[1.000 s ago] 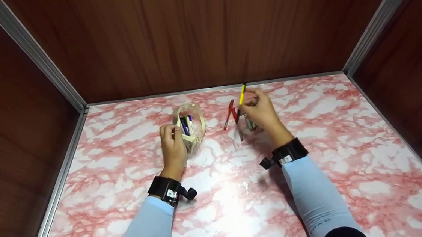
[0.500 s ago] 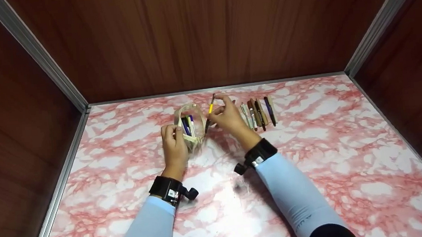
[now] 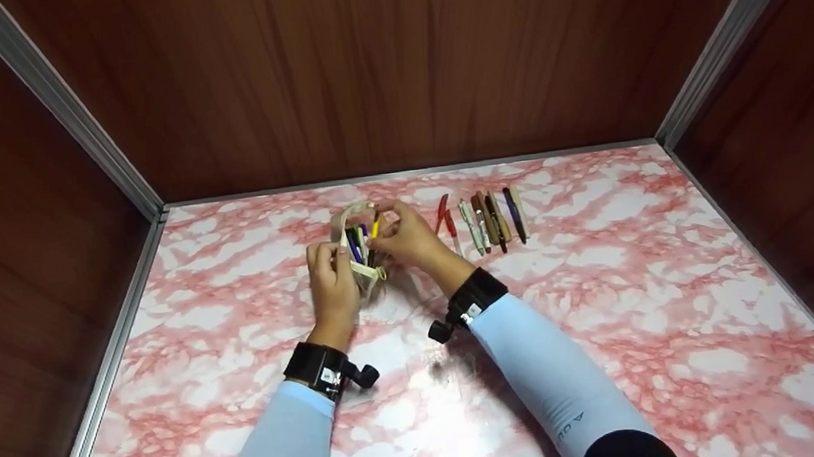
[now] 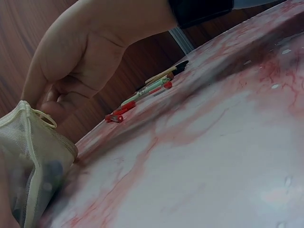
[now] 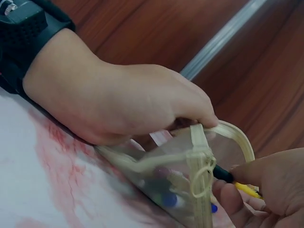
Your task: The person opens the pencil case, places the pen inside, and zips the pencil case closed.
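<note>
A cream mesh pencil pouch (image 3: 367, 269) lies unzipped on the table with several pens (image 3: 356, 245) inside. My left hand (image 3: 333, 281) grips its left rim; the right wrist view shows thumb and fingers on the pouch's edge. My right hand (image 3: 414, 239) pinches a yellow and black pen (image 3: 376, 226) at the pouch's mouth, its dark lower end inside. Up close in the right wrist view, the pen's yellow barrel (image 5: 248, 190) is between the fingers, next to the zipper's cord loop (image 5: 202, 180). Mesh blurs the contents.
Two red pens (image 3: 451, 225) lie just right of my right hand. Beyond them several pens (image 3: 493, 220) in green, brown, black and blue form a row. Dark wood panels (image 3: 394, 69) close off the back and both sides of the marbled red and white table (image 3: 674, 295).
My right hand has carried the yellow and black pen left from beside the red pens to the pouch's mouth. My left hand has stayed on the pouch.
</note>
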`<state>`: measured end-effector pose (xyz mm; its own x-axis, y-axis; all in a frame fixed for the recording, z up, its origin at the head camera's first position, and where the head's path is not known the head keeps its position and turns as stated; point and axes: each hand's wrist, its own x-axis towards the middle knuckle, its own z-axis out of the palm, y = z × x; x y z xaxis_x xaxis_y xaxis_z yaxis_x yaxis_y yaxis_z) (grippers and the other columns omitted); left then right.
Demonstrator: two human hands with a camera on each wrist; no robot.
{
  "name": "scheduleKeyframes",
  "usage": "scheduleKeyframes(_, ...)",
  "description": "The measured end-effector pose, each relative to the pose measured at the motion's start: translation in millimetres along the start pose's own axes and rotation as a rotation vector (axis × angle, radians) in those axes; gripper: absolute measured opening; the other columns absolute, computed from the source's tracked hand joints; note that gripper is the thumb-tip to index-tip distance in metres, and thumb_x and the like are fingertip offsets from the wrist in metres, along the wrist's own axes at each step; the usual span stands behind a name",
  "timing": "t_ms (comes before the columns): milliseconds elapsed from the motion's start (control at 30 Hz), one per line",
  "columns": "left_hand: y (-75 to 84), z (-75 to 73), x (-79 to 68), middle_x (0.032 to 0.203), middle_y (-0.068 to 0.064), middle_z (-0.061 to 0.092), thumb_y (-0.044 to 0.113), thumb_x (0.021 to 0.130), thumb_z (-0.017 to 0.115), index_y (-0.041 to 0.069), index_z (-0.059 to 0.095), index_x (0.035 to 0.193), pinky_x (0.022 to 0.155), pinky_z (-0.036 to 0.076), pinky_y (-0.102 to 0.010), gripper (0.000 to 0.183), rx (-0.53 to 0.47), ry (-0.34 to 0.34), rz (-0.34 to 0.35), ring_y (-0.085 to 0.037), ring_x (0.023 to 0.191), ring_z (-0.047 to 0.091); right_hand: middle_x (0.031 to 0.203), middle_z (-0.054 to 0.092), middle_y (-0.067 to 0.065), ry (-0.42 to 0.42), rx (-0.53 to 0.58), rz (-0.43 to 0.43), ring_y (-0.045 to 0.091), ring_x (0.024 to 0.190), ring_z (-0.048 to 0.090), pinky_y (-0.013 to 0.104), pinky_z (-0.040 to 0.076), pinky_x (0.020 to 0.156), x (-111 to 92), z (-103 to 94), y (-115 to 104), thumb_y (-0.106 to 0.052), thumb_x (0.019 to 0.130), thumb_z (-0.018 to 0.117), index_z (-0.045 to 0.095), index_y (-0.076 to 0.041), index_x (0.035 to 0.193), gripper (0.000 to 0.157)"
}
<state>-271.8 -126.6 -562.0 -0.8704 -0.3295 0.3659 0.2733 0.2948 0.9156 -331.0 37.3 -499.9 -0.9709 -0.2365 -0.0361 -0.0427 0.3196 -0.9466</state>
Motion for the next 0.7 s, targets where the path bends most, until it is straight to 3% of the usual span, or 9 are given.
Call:
scheduleKeyframes(167,1.4,-1.8,-0.8,0.126,-0.013,0.054,0.017,0.115,0.058,0.004,0.063,0.109,0.096,0.054,-0.038,0.015,0.022,0.023,0.002,-0.027,0.113,0.062,0.097,0.081,0.013,-0.117,-0.052,-0.059,0.012,0.077,0.074,0.035,0.069,0.069,-3.0,6.9,-4.0,-0.003,0.097,0.082,0.066,0.004,0.144,0.050)
scheduleKeyframes(300,2.0,-1.9,-1.0,0.125,-0.012,0.053,0.018,0.115,0.058,0.005,0.062,0.108,0.095,0.053,-0.039,0.015,0.014,0.038,-0.013,-0.028,0.112,0.061,0.113,0.084,0.025,-0.160,-0.022,-0.083,0.024,0.090,0.083,0.034,0.070,0.074,-8.1,3.2,-4.7,-0.003,0.099,0.077,0.069,0.007,0.145,0.048)
scheduleKeyframes(500,2.0,-0.7,-1.3,0.126,-0.013,0.053,0.017,0.114,0.059,0.004,0.061,0.108,0.094,0.055,-0.041,0.015,-0.009,0.053,-0.032,-0.029,0.111,0.062,0.119,0.082,0.025,-0.088,0.082,-0.018,0.047,0.109,0.082,0.056,0.069,0.095,-16.0,-25.9,4.1,-0.003,0.104,0.075,0.074,0.002,0.139,0.035)
scheduleKeyframes(633,0.4,-0.7,-0.6,0.124,-0.014,0.053,0.014,0.113,0.060,0.002,0.061,0.107,0.094,0.056,-0.040,0.014,-0.013,0.061,-0.015,-0.029,0.110,0.062,0.116,0.080,0.027,-0.020,0.084,-0.002,0.047,0.105,0.081,0.060,0.069,0.093,-18.9,-58.8,17.0,-0.002,0.104,0.072,0.072,0.007,0.135,0.032)
scheduleKeyframes(700,-0.3,-1.3,-0.4,0.123,-0.014,0.053,0.014,0.113,0.060,0.002,0.061,0.107,0.093,0.056,-0.038,0.013,-0.013,0.061,-0.009,-0.028,0.110,0.062,0.114,0.080,0.027,0.026,0.062,0.000,0.044,0.100,0.081,0.055,0.071,0.088,-20.0,-76.6,24.1,-0.002,0.104,0.070,0.071,0.009,0.135,0.033)
